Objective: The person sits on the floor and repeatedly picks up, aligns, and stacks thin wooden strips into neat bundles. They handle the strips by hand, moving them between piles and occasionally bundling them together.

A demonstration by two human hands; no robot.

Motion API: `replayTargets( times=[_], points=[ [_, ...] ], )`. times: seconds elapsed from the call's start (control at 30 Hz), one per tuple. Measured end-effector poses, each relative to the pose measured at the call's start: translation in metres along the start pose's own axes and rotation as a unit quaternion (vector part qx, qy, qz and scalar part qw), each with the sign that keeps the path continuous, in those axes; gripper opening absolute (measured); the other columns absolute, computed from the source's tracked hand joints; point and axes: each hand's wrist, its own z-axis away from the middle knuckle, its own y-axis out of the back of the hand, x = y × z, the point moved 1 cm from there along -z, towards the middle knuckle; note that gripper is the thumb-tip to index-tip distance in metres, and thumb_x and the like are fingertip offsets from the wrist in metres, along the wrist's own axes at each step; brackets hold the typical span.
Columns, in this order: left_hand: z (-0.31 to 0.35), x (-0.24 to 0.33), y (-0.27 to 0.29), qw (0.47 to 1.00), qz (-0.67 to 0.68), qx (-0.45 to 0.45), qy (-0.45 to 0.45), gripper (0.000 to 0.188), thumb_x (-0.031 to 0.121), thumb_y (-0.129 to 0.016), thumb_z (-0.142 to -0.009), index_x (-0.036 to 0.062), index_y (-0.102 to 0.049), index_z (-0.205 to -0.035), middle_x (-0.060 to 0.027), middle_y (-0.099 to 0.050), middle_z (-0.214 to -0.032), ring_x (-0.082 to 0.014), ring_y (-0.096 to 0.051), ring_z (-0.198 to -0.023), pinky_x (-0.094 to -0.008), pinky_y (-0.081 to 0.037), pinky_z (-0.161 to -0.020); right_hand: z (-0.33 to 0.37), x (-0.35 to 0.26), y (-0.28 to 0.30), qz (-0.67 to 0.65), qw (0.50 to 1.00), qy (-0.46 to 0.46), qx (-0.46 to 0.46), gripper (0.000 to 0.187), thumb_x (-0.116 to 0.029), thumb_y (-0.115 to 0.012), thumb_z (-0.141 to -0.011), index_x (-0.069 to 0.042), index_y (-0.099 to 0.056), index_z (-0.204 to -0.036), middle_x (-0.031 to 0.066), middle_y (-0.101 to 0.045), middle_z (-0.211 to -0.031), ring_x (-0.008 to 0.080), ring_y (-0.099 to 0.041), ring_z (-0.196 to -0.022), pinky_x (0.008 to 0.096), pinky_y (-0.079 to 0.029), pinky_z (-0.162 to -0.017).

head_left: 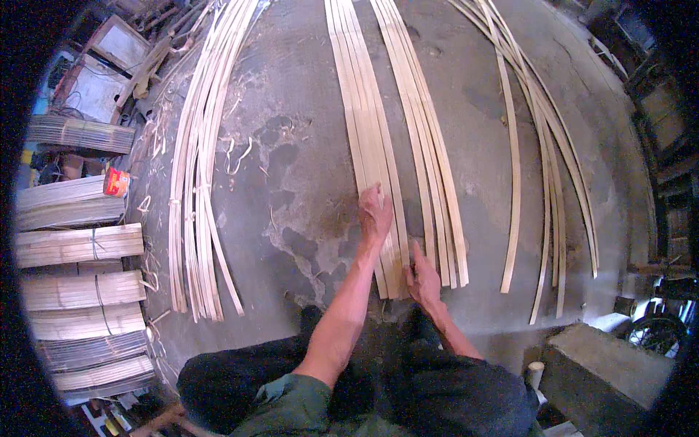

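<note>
Strips of pale wood (364,120) are lying side by side on the concrete floor (306,87) before you. Your left hand (375,213) is resting on them, fingers curling; your right hand (425,280) is lying at their near right edge, index finger pointing forward. Whether either hand's fingers are gripping cannot be told.

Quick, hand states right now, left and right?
Left hand: curled over the middle strips; grip can't be told.
Right hand: partly curled beside the strips' near ends; grip can't be told.
</note>
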Motion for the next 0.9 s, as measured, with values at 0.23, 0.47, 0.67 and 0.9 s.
replayTargets(
  times=[0.23, 0.47, 0.67, 0.9],
  points=[
    [0.005, 0.018, -0.01, 0.998, 0.037, -0.035, 0.026, 0.037, 0.019, -0.06, -0.088, -0.0045, -0.054, -0.115, -0.018, -0.061, -0.088, -0.0287, -0.061, -0.084, -0.0414, -0.049, -0.076, -0.01, 0.037, -0.014, -0.333, 0.937, -0.109, -0.009, 0.026, -0.016, -0.055, -0.095, -0.001, -0.056, -0.117, 0.0066, -0.064, -0.082, 0.0126, -0.058, -0.067, 0.0271, -0.048, -0.06],
    [0.014, 0.052, -0.013, 0.949, 0.241, -0.156, 0.132, 0.018, 0.016, -0.048, -0.095, -0.0001, -0.051, -0.089, -0.0081, -0.06, -0.065, -0.0159, -0.062, -0.056, -0.032, -0.05, -0.055, 0.002, -0.006, -0.014, -0.26, 0.952, -0.113, 0.116, 0.035, -0.018, -0.056, -0.097, 0.0, -0.054, -0.127, -0.0032, -0.05, -0.07, 0.0058, -0.043, -0.06, 0.0215, -0.037, -0.054],
    [0.022, 0.048, -0.027, 0.943, 0.259, -0.171, 0.119, 0.017, 0.015, -0.047, -0.095, -0.0001, -0.055, -0.095, -0.0084, -0.06, -0.067, -0.0156, -0.063, -0.057, -0.0318, -0.051, -0.054, 0.006, 0.018, -0.019, -0.275, 0.948, -0.109, 0.114, 0.045, -0.018, -0.056, -0.097, -0.005, -0.047, -0.139, -0.0037, -0.049, -0.07, 0.0067, -0.045, -0.062, 0.0224, -0.04, -0.057],
    [0.02, 0.045, -0.035, 0.933, 0.228, -0.234, 0.153, 0.019, 0.015, -0.049, -0.094, -0.0003, -0.055, -0.104, -0.0127, -0.064, -0.077, -0.0203, -0.066, -0.068, -0.0354, -0.052, -0.061, 0.004, 0.015, 0.0, -0.244, 0.953, -0.158, 0.082, 0.046, -0.018, -0.057, -0.097, -0.005, -0.046, -0.14, -0.0018, -0.053, -0.071, 0.0071, -0.048, -0.064, 0.0236, -0.043, -0.058]
  ],
)
